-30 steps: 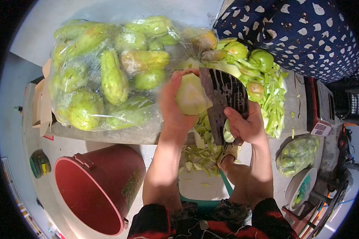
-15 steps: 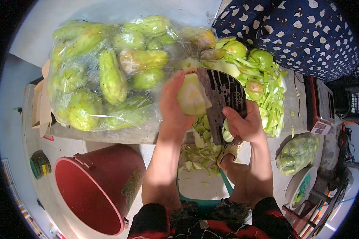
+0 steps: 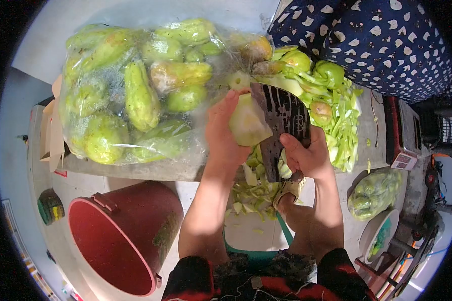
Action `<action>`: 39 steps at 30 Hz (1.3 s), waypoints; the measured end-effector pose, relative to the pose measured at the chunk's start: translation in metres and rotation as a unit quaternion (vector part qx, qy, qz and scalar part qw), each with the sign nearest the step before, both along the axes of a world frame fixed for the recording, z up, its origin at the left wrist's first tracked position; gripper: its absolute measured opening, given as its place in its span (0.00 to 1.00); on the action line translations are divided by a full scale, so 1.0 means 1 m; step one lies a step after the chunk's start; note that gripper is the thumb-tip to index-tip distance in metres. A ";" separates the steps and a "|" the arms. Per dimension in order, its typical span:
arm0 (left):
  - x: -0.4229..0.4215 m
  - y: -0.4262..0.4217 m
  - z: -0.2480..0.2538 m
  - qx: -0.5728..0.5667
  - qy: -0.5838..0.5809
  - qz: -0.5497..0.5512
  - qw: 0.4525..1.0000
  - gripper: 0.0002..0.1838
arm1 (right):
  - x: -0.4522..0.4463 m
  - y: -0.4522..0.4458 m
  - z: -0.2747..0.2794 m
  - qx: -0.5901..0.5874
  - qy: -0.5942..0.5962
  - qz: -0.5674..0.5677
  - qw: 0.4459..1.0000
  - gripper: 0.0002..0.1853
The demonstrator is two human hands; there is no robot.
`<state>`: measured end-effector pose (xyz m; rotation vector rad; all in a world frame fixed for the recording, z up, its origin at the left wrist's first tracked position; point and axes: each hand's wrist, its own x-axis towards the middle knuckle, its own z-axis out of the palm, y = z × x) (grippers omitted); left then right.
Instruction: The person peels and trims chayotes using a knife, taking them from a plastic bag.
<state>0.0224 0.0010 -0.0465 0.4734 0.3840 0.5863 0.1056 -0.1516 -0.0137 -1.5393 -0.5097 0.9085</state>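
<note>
Fruit (image 3: 248, 120), pale and partly peeled, has shifted a little to the right since the frame half a second ago, and on my feed the left hand (image 3: 219, 125) has moved along with it. The right hand (image 3: 310, 155) and the broad dark knife (image 3: 286, 113) look almost unchanged to me.

I see the fruit sitting against the inner side of the left hand, whose fingers curl around its left side, with the pale cut face turned up toward my camera. On its other side the fruit meets the blade, and the two overlap in my view; whether the edge is biting in, I cannot tell. The right hand is closed on the knife's handle end, its thumb laid along the flat of the blade.

Below the hands, scraps (image 3: 248, 198) lie scattered on the floor, and to the left I have a red bin (image 3: 160, 210), tilted in my view. Further out, on the grey surface (image 3: 379, 148), rest a clear plastic bag (image 3: 118, 85) of green fruit and, right of the knife, a heap of peelings (image 3: 345, 135). Beyond that heap hangs a dark patterned cloth (image 3: 376, 45).
</note>
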 end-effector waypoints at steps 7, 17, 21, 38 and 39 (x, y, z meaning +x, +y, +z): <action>-0.003 -0.003 0.001 0.024 0.048 -0.005 0.999 0.22 | -0.002 -0.001 -0.005 0.012 -0.012 -0.009 1.000 0.11; -0.001 -0.005 0.003 0.027 0.006 -0.001 1.000 0.20 | -0.003 -0.002 -0.004 -0.009 -0.043 0.007 0.999 0.14; 0.002 -0.006 0.001 0.003 -0.058 -0.006 0.998 0.20 | -0.004 0.000 -0.005 -0.022 -0.057 -0.001 0.998 0.15; 0.017 -0.012 -0.017 0.329 0.143 0.214 0.908 0.21 | -0.022 0.015 -0.003 -0.042 -0.318 -0.001 0.947 0.08; 0.019 -0.011 -0.017 0.370 0.153 0.237 0.885 0.21 | -0.023 0.015 -0.002 -0.042 -0.318 -0.001 0.947 0.08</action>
